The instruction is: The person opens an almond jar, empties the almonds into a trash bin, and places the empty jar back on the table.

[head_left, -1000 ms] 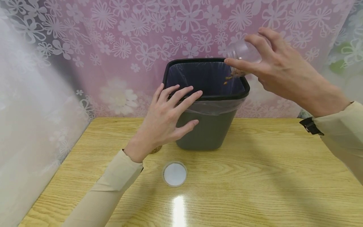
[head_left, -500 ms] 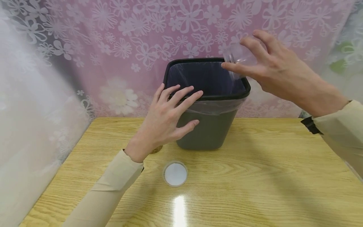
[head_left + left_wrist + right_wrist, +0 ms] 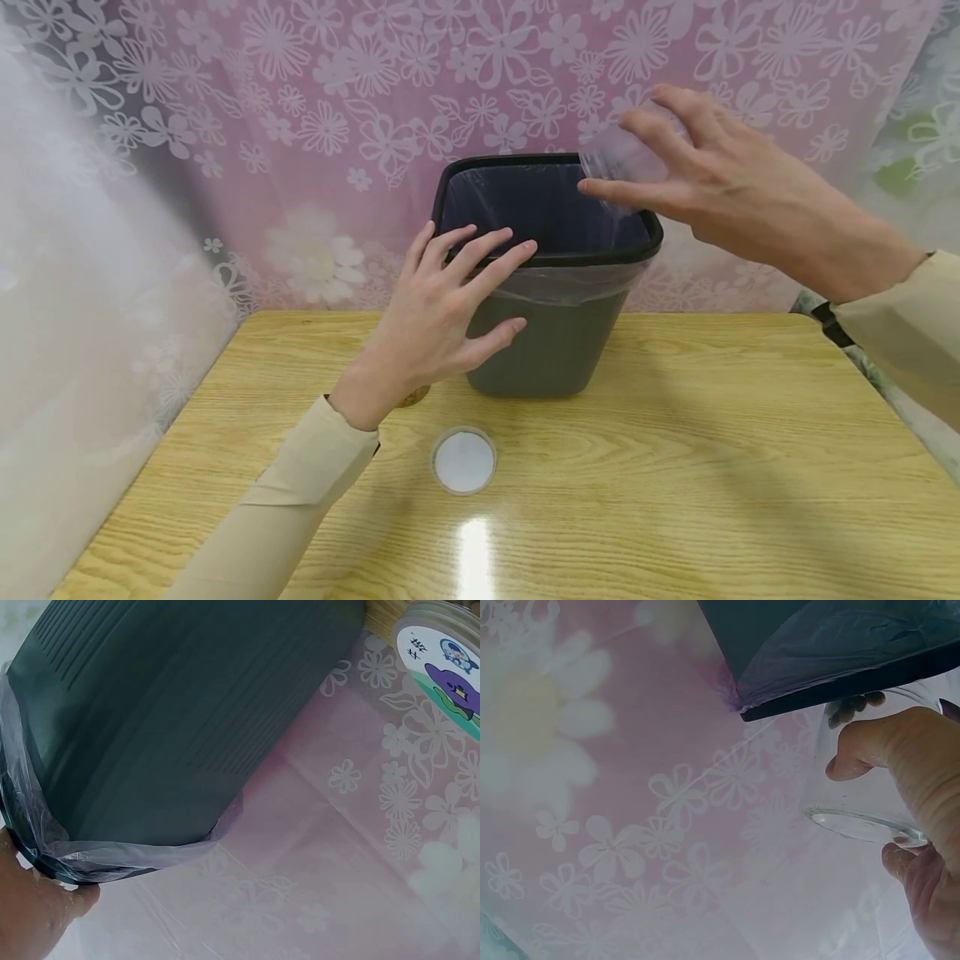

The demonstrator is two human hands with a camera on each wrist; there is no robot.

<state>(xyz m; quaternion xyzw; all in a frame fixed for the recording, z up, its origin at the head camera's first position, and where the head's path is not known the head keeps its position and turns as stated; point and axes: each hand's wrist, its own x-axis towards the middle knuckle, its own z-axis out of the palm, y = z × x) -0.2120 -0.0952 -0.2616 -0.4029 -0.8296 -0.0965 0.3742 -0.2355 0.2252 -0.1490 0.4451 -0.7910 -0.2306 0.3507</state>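
Observation:
My right hand point(image 3: 738, 171) holds a clear jar point(image 3: 618, 158) tipped mouth-down over the right side of a grey trash bin point(image 3: 543, 342). In the right wrist view, several small brown pieces point(image 3: 847, 710) sit near the mouth of the jar point(image 3: 855, 791), beside the bin's rim point(image 3: 855, 690). My left hand point(image 3: 431, 312) rests at the bin's front left rim, its fingers spread over the edge and its thumb in front of the bin's side. A clear plastic liner point(image 3: 127, 855) is folded over the rim. Near the table's middle lies a round lid point(image 3: 465, 461) with a white inside.
The bin stands on a wood-grain table point(image 3: 675, 467). Under my left wrist, a brown-filled container point(image 3: 415, 396) is mostly hidden; in the left wrist view it shows a cartoon label point(image 3: 450, 671). A pink flowered curtain point(image 3: 360, 108) hangs close behind the bin.
Brown pieces were falling from the jar into the bin a second ago; none are seen falling now. My right hand has moved slightly left and tilted the jar further down. My left hand stayed put.

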